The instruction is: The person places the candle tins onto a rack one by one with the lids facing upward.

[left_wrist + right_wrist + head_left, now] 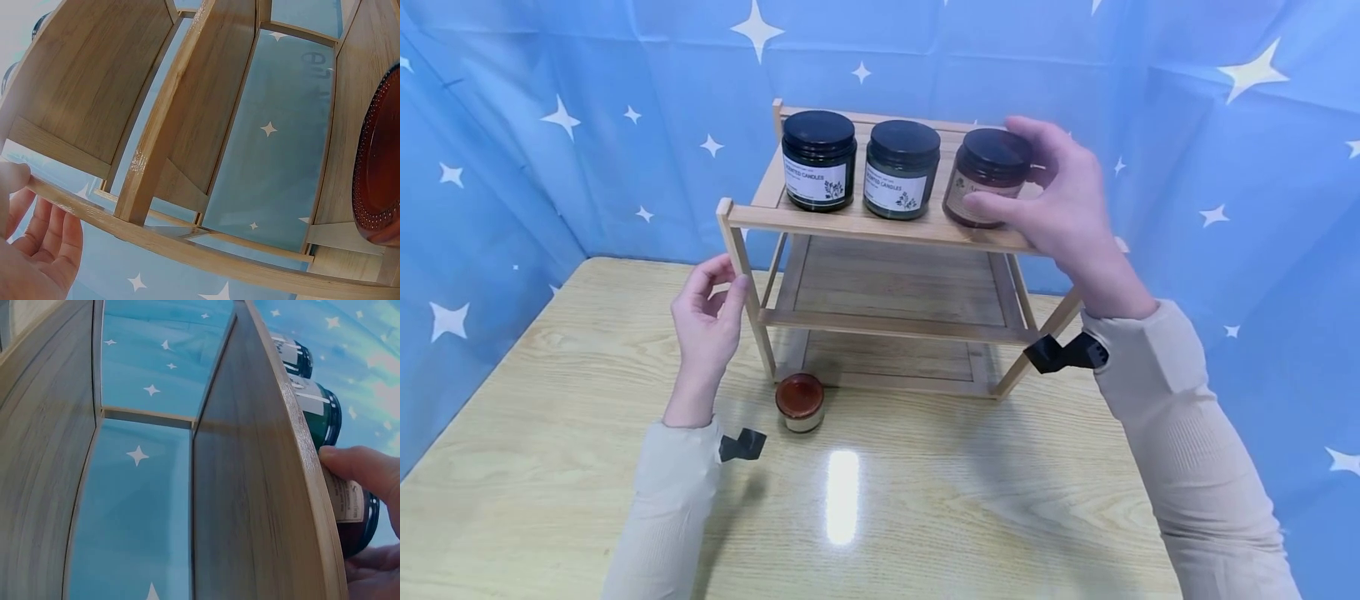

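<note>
My right hand (1063, 196) grips a reddish-brown candle jar (973, 187) with a black lid and a tan label, at the right end of the wooden shelf rack's top (880, 227). Its thumb lies across the label; the other fingers go behind the jar. Two dark green candle jars stand to the left on the same shelf, one in the middle (901, 171) and one at the left end (818, 162), both with white labels. Down at the rack's left front post (737, 242), my left hand (707, 312) pinches the wood between thumb and fingers.
A small jar with a reddish-brown top (800, 396) stands on the wooden table (925, 500) before the rack's left front foot. The rack has a middle shelf (895, 283) and a bottom shelf (887, 358). A blue star-patterned curtain (647, 150) hangs behind.
</note>
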The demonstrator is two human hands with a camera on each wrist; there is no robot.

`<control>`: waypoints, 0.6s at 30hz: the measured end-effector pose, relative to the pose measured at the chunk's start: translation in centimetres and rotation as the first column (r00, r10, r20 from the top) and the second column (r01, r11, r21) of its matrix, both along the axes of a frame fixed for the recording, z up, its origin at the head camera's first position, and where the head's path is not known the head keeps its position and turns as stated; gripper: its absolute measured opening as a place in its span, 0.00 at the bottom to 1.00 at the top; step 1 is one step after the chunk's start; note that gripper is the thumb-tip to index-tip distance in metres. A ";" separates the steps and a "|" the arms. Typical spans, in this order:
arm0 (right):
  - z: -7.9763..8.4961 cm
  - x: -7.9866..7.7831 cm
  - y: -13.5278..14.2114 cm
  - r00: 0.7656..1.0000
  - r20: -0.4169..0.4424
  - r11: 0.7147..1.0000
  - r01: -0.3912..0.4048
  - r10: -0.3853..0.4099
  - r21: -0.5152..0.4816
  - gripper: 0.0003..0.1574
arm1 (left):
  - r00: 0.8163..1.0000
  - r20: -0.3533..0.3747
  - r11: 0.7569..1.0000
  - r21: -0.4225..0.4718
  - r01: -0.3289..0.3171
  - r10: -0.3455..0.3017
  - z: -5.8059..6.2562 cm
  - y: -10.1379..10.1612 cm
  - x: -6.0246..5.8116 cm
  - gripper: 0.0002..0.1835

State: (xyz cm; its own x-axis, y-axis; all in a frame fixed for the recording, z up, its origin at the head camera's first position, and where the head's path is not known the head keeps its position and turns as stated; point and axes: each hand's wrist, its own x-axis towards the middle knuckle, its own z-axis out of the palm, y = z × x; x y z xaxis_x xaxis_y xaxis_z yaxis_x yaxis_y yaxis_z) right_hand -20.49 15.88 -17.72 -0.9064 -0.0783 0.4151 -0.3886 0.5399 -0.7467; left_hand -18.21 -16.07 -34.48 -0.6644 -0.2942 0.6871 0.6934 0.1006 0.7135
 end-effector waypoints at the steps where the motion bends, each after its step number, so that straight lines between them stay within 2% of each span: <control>1: -0.1 0.1 0.0 1.000 -0.004 1.000 -0.005 0.005 -0.026 0.50 | 1.000 -0.001 1.000 0.000 0.001 -0.001 0.0 0.0 0.0 0.14; 6: -0.4 0.6 0.1 0.999 -0.049 0.986 -0.008 0.000 -0.166 0.51 | 1.000 -0.001 1.000 0.003 0.007 -0.007 0.0 0.0 -0.1 0.13; 12: -0.5 1.5 0.3 0.991 -0.132 0.965 -0.001 -0.035 -0.261 0.48 | 1.000 0.002 1.000 0.009 0.008 -0.008 -0.1 0.0 -0.2 0.14; 18: -0.8 2.8 0.3 0.975 -0.224 0.916 -0.096 0.007 -0.389 0.46 | 1.000 0.006 1.000 0.010 0.003 -0.003 -0.1 0.0 -0.2 0.13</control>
